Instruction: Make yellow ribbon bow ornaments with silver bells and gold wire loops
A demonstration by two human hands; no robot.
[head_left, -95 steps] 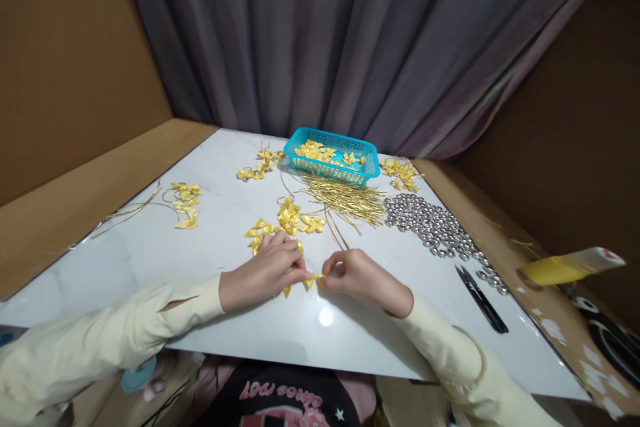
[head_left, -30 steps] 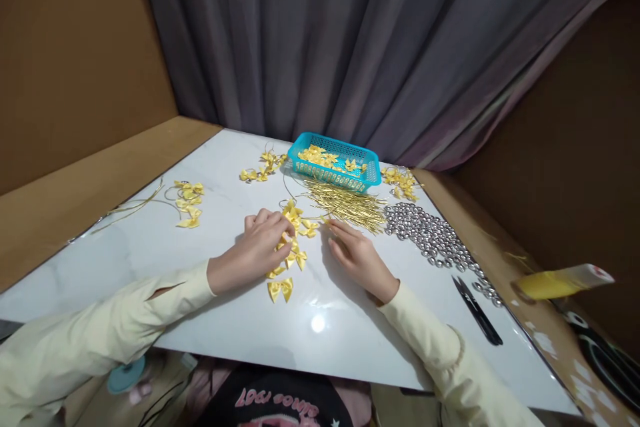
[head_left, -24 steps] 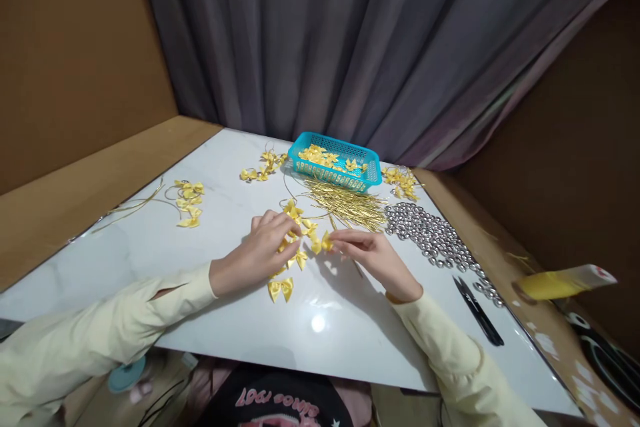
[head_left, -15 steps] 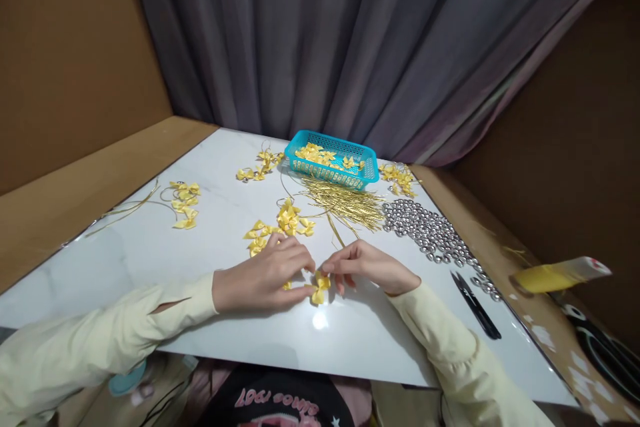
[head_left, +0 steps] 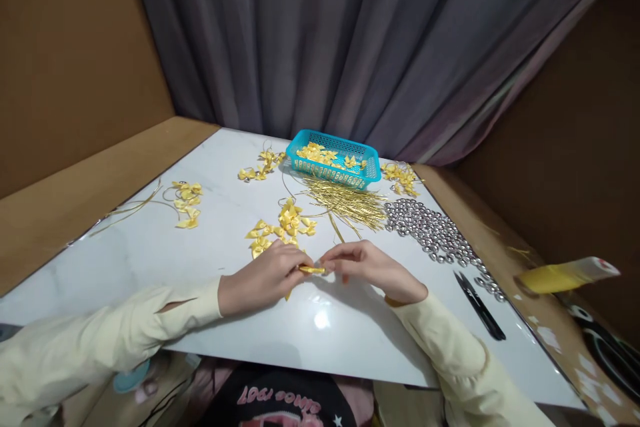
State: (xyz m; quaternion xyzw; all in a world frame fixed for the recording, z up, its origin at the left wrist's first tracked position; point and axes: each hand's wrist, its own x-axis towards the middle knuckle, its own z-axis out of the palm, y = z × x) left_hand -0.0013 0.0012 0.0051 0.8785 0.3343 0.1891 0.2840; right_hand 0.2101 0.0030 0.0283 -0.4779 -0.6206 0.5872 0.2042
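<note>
My left hand pinches a yellow ribbon bow, turned nearly edge-on, just above the white tabletop. My right hand meets it from the right, its thumb and forefinger closed at the bow's right end. Something small and pale shows at those fingertips, too small to name. Part of another yellow bow pokes out under my left hand. Just beyond my hands lies a cluster of yellow bows.
A turquoise basket holds more bows at the back. In front of it lie gold wire ties, with silver beads to their right. Black thread snips rest at right. Strung bows lie left. A yellow roll sits past the right edge.
The bow has been lifted slightly and tipped from facing up to edge-on. My left fingers have closed round it, and both hands have drawn closer together.
</note>
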